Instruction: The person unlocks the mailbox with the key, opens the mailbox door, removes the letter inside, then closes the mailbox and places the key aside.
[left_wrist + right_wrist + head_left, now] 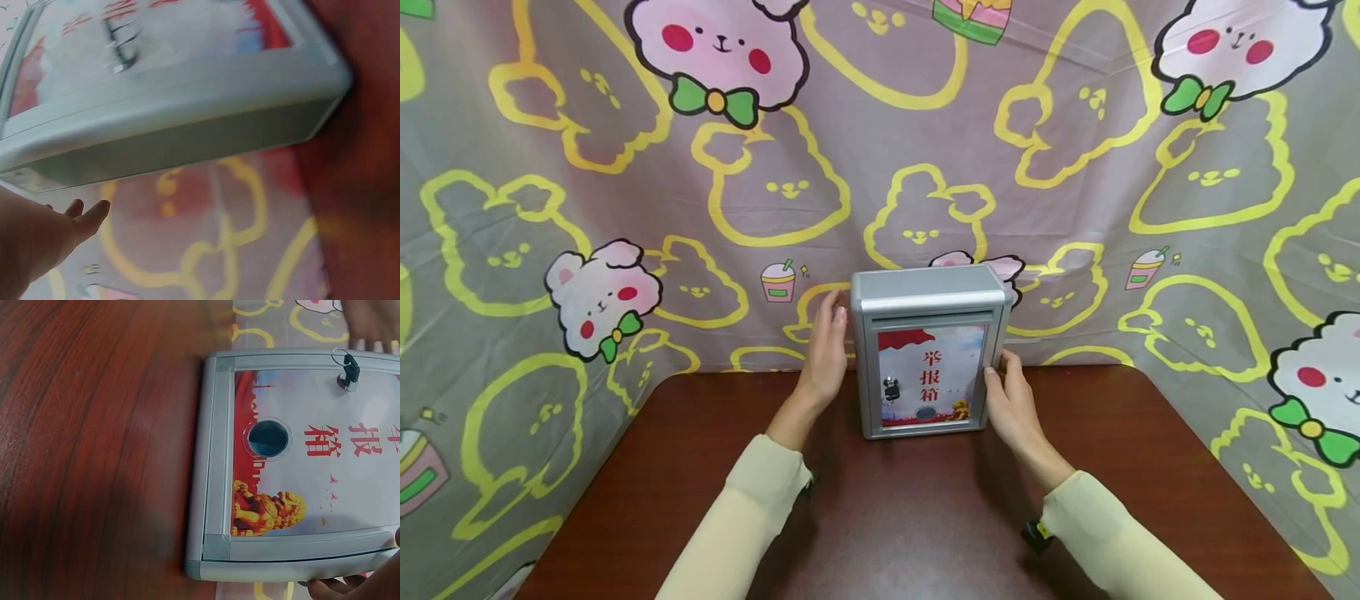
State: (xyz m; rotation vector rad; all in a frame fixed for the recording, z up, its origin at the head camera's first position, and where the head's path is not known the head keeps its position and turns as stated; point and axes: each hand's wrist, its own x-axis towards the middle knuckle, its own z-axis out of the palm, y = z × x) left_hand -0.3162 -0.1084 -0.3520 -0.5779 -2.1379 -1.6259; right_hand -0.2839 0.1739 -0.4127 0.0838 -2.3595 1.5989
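The grey box (931,358) stands near the far edge of the table (887,517), probably stiff, smooth and fairly light, so best held by its 2 sides, where the left hand (825,357) extends straight fingers, contact unclear, and the right hand (1017,404) grips the right edge.

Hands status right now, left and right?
Left hand: open, fingers extended beside the gray box; contact unclear.
Right hand: holding the gray box at its side.
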